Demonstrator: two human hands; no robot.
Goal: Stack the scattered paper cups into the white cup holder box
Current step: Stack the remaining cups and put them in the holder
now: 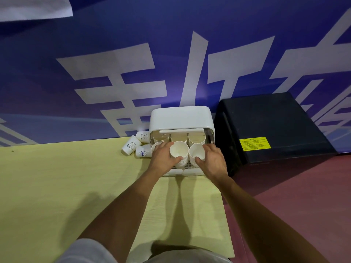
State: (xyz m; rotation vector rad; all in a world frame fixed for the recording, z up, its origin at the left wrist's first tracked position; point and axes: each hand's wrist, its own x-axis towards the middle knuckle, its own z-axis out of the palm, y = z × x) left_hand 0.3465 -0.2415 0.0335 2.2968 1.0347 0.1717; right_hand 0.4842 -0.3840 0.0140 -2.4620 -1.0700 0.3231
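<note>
White cup holder box (180,118) stands at 12 o'clock, at the far edge of the yellow table (76,177), front open, with rows of nested cups visible inside. Both hands are at its mouth. The left hand (162,158) is curled round the middle stack (178,151), thumb on the near side and fingers over the far rim. The right hand (213,161) grips the right stack (197,152) the same way. Both stacks stand mouth-up in the front row of the box. Three loose cups (143,151) remain outside, lying on their sides against the box's left wall, at roughly 10 o'clock from the left hand and close to it. The "Bear" cup (130,147) is outermost, long axis running about 1 to 7 o'clock, mouth toward 7. The mouth directions of the other two cannot be read for certain. Judgement: the left hand is clearly the nearer one for the next pickup, while the right would have to cross the box. Black cabinet (269,120) at 2 o'clock, touching or just beside the box.
</note>
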